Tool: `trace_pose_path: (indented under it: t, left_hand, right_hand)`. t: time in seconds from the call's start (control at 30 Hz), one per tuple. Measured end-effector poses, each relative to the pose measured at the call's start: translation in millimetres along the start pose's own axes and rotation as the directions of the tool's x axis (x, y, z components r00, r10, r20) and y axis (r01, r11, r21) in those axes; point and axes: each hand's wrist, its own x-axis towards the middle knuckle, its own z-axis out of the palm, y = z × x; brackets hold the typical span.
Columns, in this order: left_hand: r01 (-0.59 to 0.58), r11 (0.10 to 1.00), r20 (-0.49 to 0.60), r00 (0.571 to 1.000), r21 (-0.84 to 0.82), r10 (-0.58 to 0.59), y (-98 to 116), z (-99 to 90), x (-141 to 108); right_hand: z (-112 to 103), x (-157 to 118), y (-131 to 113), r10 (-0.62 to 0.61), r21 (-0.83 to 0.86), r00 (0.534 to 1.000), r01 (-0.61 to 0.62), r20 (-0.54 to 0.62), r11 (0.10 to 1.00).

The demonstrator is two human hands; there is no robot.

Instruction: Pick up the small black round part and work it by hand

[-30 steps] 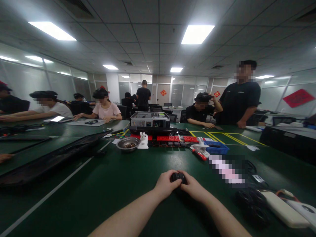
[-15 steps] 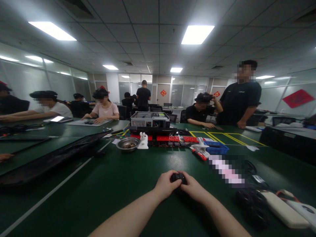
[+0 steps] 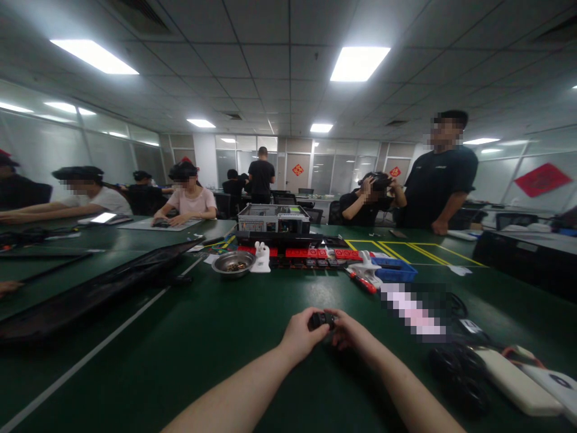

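A small black blocky object [image 3: 319, 320] is held above the green table, just in front of me; its exact kind does not show. My left hand [image 3: 300, 334] is closed around its left side, the thumb pressed along the near face. At its right end my right hand [image 3: 354, 335] touches it with the fingertips, the other fingers curled below. Beyond the hands stand a metal bowl [image 3: 234, 273] of small brass-coloured parts and a red-handled tool [image 3: 363, 282].
An opened computer case [image 3: 273, 222] stands at the middle back, behind red trays [image 3: 301, 253]. A blue bin [image 3: 396, 274] is to its right. A long black panel [image 3: 99, 288] lies left; a cream slab [image 3: 518, 385] lies near right. Other people sit around the table.
My right hand has loosened and its thumb has come off the near face of the black object. Across the table, a seated person has raised a second hand to their headset.
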Motion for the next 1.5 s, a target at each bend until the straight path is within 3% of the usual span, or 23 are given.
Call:
trace_pose_path:
  t: [0.1,0.3,0.4,0.5,0.6,0.8,1.07,1.37,1.5]
  left_hand:
    - [0.009,1.000,-0.003,1.000,0.004,-0.009,0,0.2,0]
    - [0.019,1.000,0.041,0.999,-0.024,-0.018,1,-0.2,-1]
    - [0.097,0.974,0.086,0.993,-0.203,-0.081,-4,1.4,3]
    - [0.196,0.896,0.129,0.979,-0.398,-0.157,-11,3.3,9]
    - [0.246,0.844,0.151,0.969,-0.476,-0.197,-17,4.7,14]
    - [0.185,0.911,0.092,0.983,-0.370,-0.162,-22,6.7,12]
    - [0.095,0.982,0.059,0.994,-0.161,-0.086,-9,2.4,6]
    - [0.062,0.987,0.038,0.998,-0.146,-0.057,-7,1.1,4]
    - [0.084,0.967,0.058,0.996,-0.240,-0.072,-12,3.3,6]
  right_hand:
    - [2,-2,-2,0.002,0.061,1.000,-0.003,0.015,0.998]
    - [5,-2,0,-0.034,-0.125,0.997,0.024,-0.076,0.992]
    - [5,-2,-2,-0.165,-0.145,0.984,0.154,-0.067,0.977]
    - [7,-6,-7,-0.373,-0.275,0.926,0.344,-0.058,0.898]
    - [9,-10,-10,-0.457,-0.406,0.887,0.394,-0.068,0.825]
    - [9,-5,-1,-0.378,-0.389,0.919,0.310,-0.110,0.867]
    - [7,-1,4,-0.255,-0.324,0.955,0.195,-0.155,0.926]
    - [5,2,9,-0.242,-0.379,0.967,0.197,-0.074,0.904]
    - [6,3,8,-0.247,-0.353,0.967,0.209,-0.064,0.912]
